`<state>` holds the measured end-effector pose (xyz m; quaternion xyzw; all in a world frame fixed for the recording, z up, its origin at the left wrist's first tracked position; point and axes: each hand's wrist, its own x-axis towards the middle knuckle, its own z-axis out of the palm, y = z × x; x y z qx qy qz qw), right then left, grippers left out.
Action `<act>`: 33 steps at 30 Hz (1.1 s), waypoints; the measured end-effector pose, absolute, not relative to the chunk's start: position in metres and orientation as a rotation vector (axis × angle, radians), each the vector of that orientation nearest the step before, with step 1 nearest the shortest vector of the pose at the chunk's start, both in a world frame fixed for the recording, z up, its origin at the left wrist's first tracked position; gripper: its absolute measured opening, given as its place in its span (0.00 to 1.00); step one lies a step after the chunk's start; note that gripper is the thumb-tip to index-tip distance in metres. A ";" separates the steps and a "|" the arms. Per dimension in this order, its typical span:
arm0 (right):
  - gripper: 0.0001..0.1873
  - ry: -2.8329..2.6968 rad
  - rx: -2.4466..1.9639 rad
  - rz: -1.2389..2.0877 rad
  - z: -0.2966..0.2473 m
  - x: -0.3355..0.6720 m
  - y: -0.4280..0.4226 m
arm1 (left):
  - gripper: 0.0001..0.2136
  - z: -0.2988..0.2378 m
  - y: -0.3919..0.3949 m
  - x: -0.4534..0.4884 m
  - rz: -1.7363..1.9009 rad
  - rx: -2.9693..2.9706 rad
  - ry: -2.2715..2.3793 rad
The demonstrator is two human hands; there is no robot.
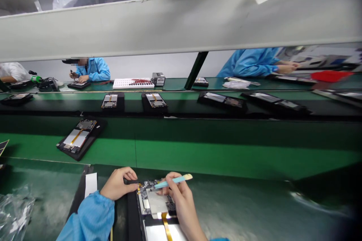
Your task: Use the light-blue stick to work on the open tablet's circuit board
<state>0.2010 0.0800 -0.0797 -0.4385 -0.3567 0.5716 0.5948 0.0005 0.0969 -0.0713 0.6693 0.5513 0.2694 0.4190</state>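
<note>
The opened tablet (158, 211) is cut off by the bottom edge.

Electronics assembly line: green conveyor belt (198, 150), opened tablets (80, 137), workers in blue smocks (94, 69).

No lettering, label, brand, number or sign can be read anywhere in the view. The opened tablet (158, 211) under the fingers of the left hand (117, 184) and the right hand (179, 196) shows a circuit board and a metal shield, but any print on them is too small and blurred to make out. The light blue tool (174, 181) pinched in the right fingers is plain. The tablets beyond the fingertips, on the green belt (226, 150), show no legible marks either.
</note>
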 end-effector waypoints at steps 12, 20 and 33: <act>0.21 -0.836 -1.019 1.336 -0.085 0.203 0.080 | 0.06 -0.054 0.091 0.012 0.654 1.887 1.491; 0.21 -0.833 -1.024 1.338 -0.083 0.203 0.080 | 0.07 -0.049 0.087 0.013 0.535 2.048 1.475; 0.21 -0.826 -1.037 1.323 -0.083 0.202 0.080 | 0.08 -0.046 0.085 0.012 0.429 2.168 1.440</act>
